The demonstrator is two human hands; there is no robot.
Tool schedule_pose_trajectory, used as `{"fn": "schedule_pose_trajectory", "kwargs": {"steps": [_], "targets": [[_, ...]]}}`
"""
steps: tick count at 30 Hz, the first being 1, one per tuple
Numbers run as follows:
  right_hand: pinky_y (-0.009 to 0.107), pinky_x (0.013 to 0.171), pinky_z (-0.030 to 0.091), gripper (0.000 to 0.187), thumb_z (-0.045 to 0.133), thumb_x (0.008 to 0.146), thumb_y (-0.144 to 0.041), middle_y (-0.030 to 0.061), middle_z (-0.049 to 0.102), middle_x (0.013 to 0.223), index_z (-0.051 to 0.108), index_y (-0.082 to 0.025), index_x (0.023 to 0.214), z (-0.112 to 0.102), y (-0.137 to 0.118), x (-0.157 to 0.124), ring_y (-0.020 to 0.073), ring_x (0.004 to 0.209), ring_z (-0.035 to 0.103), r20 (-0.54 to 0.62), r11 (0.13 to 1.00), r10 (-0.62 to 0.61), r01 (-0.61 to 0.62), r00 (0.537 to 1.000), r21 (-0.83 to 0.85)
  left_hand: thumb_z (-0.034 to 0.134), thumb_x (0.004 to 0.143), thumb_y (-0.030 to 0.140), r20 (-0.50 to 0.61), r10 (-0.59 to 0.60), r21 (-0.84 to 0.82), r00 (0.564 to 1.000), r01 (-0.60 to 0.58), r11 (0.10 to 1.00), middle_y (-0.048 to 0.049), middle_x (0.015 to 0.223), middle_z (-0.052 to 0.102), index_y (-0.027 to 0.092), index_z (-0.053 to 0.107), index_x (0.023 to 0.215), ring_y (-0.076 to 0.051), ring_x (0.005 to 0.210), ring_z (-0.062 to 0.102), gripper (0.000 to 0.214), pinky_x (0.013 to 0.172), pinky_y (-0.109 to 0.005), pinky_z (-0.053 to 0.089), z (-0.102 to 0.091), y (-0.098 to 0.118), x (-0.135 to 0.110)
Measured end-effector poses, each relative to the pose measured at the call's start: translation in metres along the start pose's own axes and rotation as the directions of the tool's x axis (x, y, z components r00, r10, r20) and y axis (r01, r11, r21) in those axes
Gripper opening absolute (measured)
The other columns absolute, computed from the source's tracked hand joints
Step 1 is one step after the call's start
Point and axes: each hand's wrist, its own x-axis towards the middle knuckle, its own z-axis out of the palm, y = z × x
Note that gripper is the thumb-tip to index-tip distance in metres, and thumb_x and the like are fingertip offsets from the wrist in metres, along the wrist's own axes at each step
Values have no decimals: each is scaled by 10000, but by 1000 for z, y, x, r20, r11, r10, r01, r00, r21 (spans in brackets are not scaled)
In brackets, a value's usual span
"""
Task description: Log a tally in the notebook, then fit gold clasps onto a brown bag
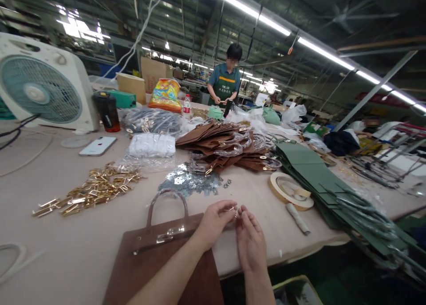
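Observation:
My left hand [214, 220] and my right hand [250, 240] meet above the table's near edge, fingertips pinched together on a small metal piece [234, 211] too small to name. Just left of them lies a brown bag [166, 269] with a clear-wrapped handle [166, 198] and a shiny clasp. A heap of gold metal fittings [91, 189] lies to the left, and a pile of silver metal plates [189, 180] sits beyond my hands.
A stack of brown bags [226, 147] and a row of green bags [319, 176] cover the middle and right. A tape roll [291, 189], white phone [98, 146], dark cup [107, 112] and box fan [43, 85] stand around. A person in a green apron [226, 81] works at the far side.

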Motion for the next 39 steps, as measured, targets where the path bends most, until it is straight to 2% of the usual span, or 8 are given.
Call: {"fn": "schedule_pose_trajectory", "kwargs": {"steps": [6, 12, 19, 24, 30, 34, 39], "targets": [[360, 986, 585, 296, 956, 750, -388, 63, 751, 1158, 806, -216, 940, 1, 2, 4, 219, 1062, 705, 77, 998, 47, -49, 996, 25, 862, 840, 497, 16, -15, -42, 1000, 16, 999, -92, 1040, 760, 119, 774, 1115, -151, 850, 677, 475, 835, -269, 556, -2, -6, 7], [373, 953, 582, 255, 949, 762, -385, 57, 756, 1161, 804, -233, 908, 0, 0, 6, 214, 1031, 699, 126, 998, 62, -63, 990, 7, 818, 872, 508, 66, 3, 3, 998, -3, 1000, -19, 791, 669, 120, 779, 991, -117, 710, 553, 408, 692, -228, 463, -1, -5, 9], [358, 967, 561, 235, 954, 749, -376, 48, 747, 1164, 797, -239, 858, 1, 3, 6, 211, 1061, 686, 126, 999, 52, -50, 991, -12, 827, 835, 544, 42, -8, 17, 999, 8, 1000, -11, 767, 653, 136, 796, 942, -120, 691, 525, 423, 674, -240, 438, -1, -3, 8], [372, 945, 562, 239, 936, 781, -399, 60, 737, 1194, 796, -237, 888, 2, 6, 5, 215, 1033, 683, 138, 998, 29, -22, 990, -54, 825, 824, 572, 35, -5, 30, 999, 4, 1000, -18, 737, 636, 127, 802, 953, -130, 685, 515, 464, 668, -252, 433, -3, -5, 10], [405, 981, 556, 253, 955, 763, -387, 73, 735, 1217, 797, -234, 889, 4, 6, 6, 250, 1117, 677, 110, 999, 7, -2, 994, -42, 857, 775, 622, 19, -23, 29, 1000, 23, 999, -17, 700, 634, 119, 805, 932, -117, 640, 505, 529, 613, -241, 423, -4, -4, 10], [373, 912, 573, 256, 949, 768, -405, 66, 746, 1170, 795, -233, 880, 5, 4, 5, 227, 1029, 686, 120, 999, 35, -33, 992, -24, 889, 725, 647, -2, -70, 28, 998, 70, 997, -29, 690, 661, 122, 815, 952, -122, 621, 545, 577, 590, -239, 450, -3, -2, 8], [337, 859, 586, 277, 960, 758, -409, 66, 760, 1122, 806, -238, 912, 7, 0, 3, 211, 994, 688, 131, 999, 51, -51, 990, 0, 880, 724, 681, 33, -113, -12, 993, 113, 994, -38, 698, 688, 123, 820, 946, -118, 617, 580, 603, 603, -237, 493, -2, 2, 6]]}}
